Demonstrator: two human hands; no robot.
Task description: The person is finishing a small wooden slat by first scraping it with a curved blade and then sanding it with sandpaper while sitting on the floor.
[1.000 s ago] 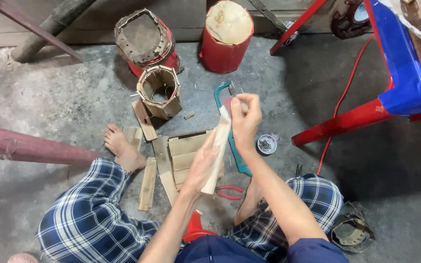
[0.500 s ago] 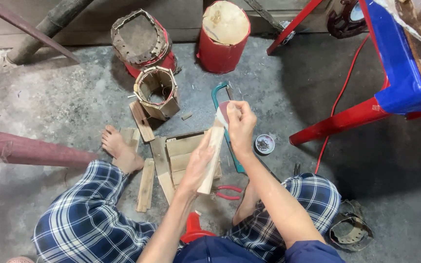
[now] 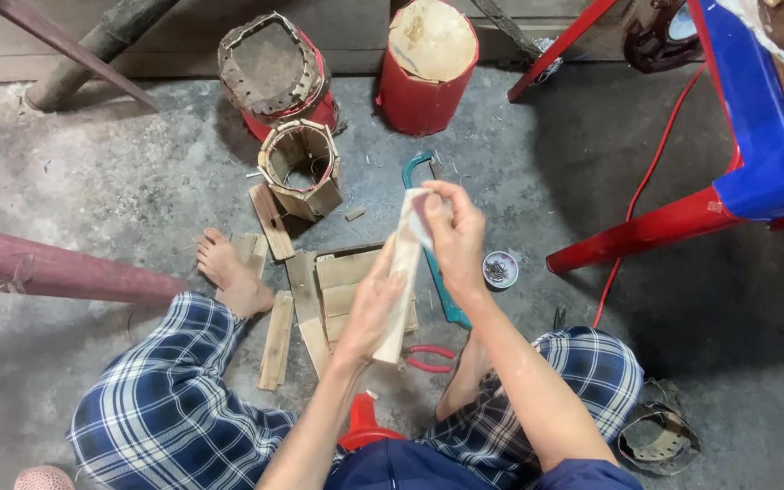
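I sit on a concrete floor with my legs in plaid trousers spread. My left hand (image 3: 369,308) grips a pale wooden slat (image 3: 401,281), held upright and slightly tilted. My right hand (image 3: 454,231) presses a small folded sheet, likely sandpaper (image 3: 419,210), against the slat's upper end. Flat wooden pieces (image 3: 342,281) lie on the floor just below my hands. A teal hacksaw (image 3: 433,263) lies behind the slat, partly hidden by my right arm.
An octagonal wooden box (image 3: 301,168) stands beyond the slats. Two red drums (image 3: 424,68) stand at the back, one topped by a woven basket (image 3: 269,59). Red-handled pliers (image 3: 428,358), a small tin of nails (image 3: 500,269), a red-blue table leg (image 3: 664,227), and a red cable (image 3: 646,191) surround me.
My right hand with the sheet has slid slightly down the slat's upper end. The left hand keeps its grip; the view has shifted a little.
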